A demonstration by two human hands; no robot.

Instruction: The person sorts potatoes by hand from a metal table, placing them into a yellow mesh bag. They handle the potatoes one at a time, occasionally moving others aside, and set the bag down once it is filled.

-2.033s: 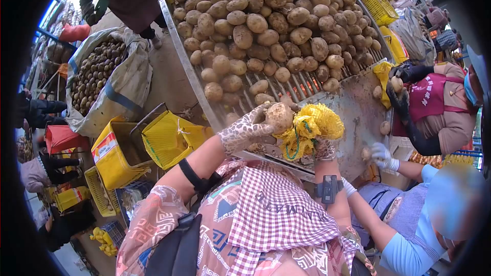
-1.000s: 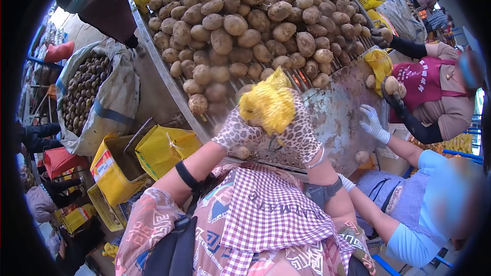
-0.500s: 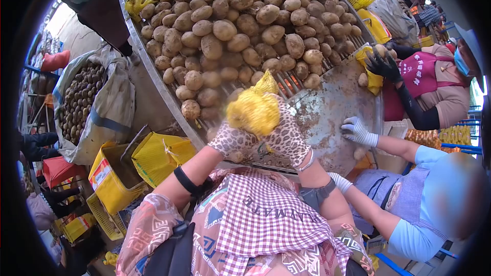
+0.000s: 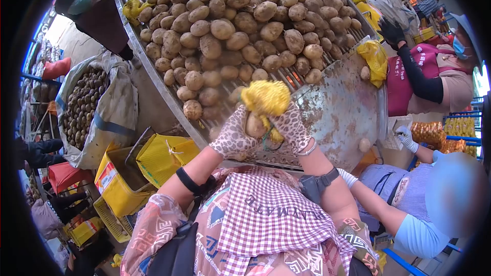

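My left hand (image 4: 235, 134), in a leopard-print glove, is closed around a potato (image 4: 254, 125) at the near edge of the sorting table. Beside it my right hand (image 4: 292, 127), gloved alike, grips a yellow mesh bag (image 4: 267, 97). The bag is bunched up above both hands, and a lower fold hangs between them. Some fingers of each hand are hidden behind the bag and the potato. Beyond my hands lies a large heap of potatoes (image 4: 222, 29) on the slatted table.
A metal plate (image 4: 332, 107) forms the table's right part, with another yellow mesh bag (image 4: 373, 61) at its edge. Two co-workers (image 4: 417, 79) stand on the right. To the left are a white sack of potatoes (image 4: 117, 107) and a yellow crate (image 4: 115, 194).
The yellow mesh bag has moved up and right, and a potato now shows in my left hand. The nearer co-worker's gloved hand has drawn back from the plate; the other co-worker's hands have left their bag.
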